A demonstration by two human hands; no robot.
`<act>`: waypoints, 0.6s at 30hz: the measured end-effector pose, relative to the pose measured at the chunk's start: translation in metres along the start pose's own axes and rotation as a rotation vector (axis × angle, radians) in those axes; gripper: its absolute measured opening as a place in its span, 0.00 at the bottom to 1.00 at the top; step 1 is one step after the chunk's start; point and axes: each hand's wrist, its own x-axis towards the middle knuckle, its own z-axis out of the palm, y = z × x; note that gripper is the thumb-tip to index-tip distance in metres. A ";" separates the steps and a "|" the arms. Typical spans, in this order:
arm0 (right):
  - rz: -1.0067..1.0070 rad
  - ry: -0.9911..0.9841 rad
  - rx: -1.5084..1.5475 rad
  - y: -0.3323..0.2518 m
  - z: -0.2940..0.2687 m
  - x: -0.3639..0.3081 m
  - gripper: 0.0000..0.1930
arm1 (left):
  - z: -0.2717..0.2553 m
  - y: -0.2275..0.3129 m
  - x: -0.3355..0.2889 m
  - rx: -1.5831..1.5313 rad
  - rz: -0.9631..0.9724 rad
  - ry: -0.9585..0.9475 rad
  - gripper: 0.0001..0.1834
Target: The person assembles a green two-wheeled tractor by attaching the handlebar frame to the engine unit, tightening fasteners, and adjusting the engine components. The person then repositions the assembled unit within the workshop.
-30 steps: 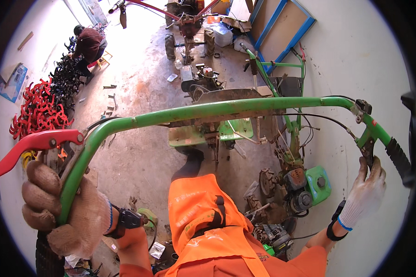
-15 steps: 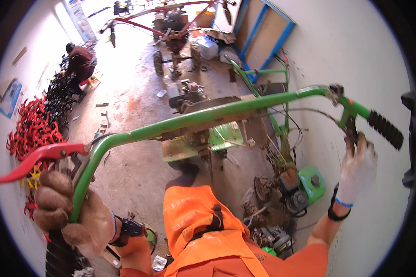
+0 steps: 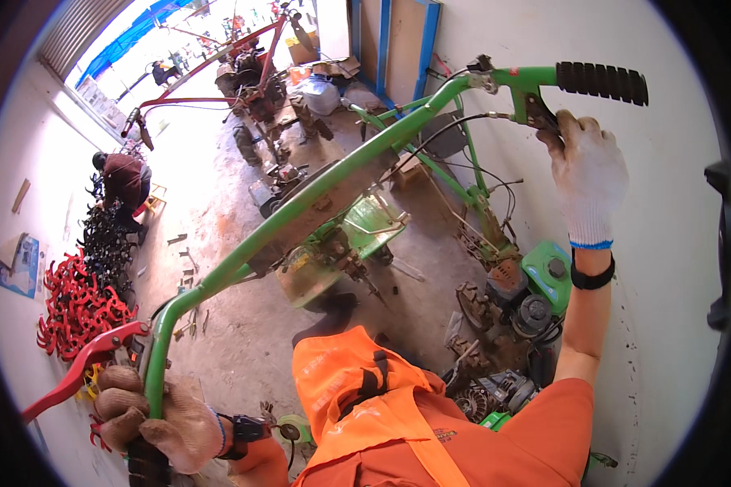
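A green handlebar of a walk-behind tiller slants across the head view, its right end higher than its left. My gloved left hand is closed around the bar at lower left, just above a black grip. Beside those fingers a red lever sticks out to the left. At upper right, my gloved right hand has its fingers closed on a black lever under the ribbed black grip. Beneath the bar are the tiller's green guards.
A green-tanked engine and other machine parts lie right of my legs, by the wall. Another tiller with red handlebars stands ahead. Red curved blades and black ones pile along the left wall, where a person bends over.
The handlebar has tilted: its right end rose with my right hand, while its left end and my left hand dropped slightly. The view has also shifted.
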 end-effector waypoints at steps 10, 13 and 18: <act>0.093 0.028 -0.012 -0.003 0.009 -0.012 0.19 | -0.004 -0.005 0.002 -0.054 0.065 -0.002 0.24; 0.129 -0.049 0.002 -0.010 -0.009 -0.014 0.24 | -0.010 -0.010 0.002 -0.107 0.097 -0.010 0.23; -0.152 0.373 0.472 -0.078 -0.100 -0.013 0.35 | -0.017 -0.008 0.006 -0.148 0.118 -0.066 0.21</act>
